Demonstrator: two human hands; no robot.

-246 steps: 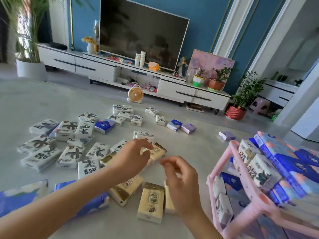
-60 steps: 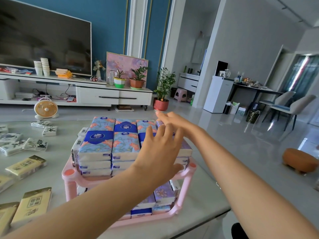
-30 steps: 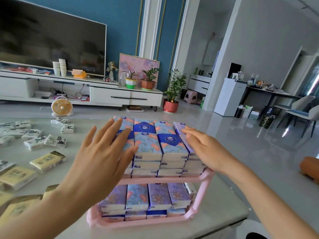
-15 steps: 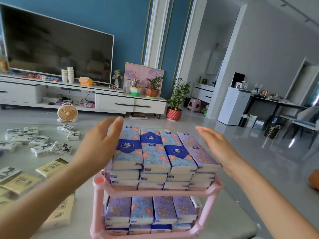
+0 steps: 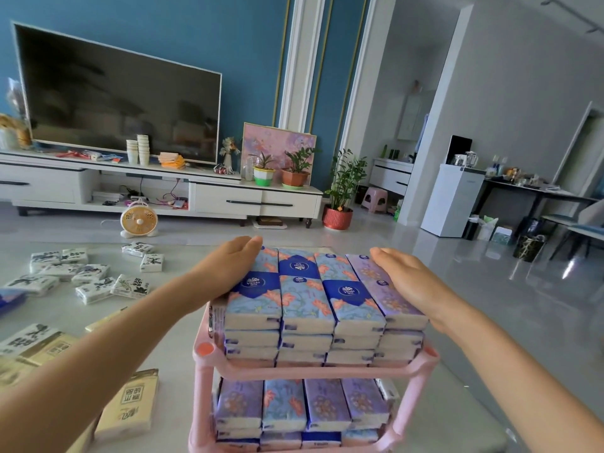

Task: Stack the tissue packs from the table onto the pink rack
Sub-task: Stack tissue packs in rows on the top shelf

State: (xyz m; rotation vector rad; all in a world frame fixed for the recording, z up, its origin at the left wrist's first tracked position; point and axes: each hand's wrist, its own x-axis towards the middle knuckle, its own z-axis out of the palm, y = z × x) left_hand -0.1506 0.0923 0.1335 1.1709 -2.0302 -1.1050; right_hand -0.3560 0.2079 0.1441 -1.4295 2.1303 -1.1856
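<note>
1. On the upper shelf of the pink plastic two-tier rack (image 5: 313,371), blue and lilac floral tissue packs (image 5: 307,299) sit four across, in three layers.
2. Left hand (image 5: 228,266) and right hand (image 5: 405,282), fingers straight, rest flat on that stack's outer edges, gripping nothing.
3. Rack's lower shelf holds more floral packs (image 5: 304,407), closely filled.
4. Left of the rack, white ink-print packs (image 5: 94,279) and cream packs (image 5: 127,407) lie loose on the pale table (image 5: 170,348); much stacking seems left.

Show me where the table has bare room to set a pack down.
Bare table lies between the white packs and the left hand, and between the beige pack and pink rack. The table's left side and the rack's top tier are crowded.
</note>
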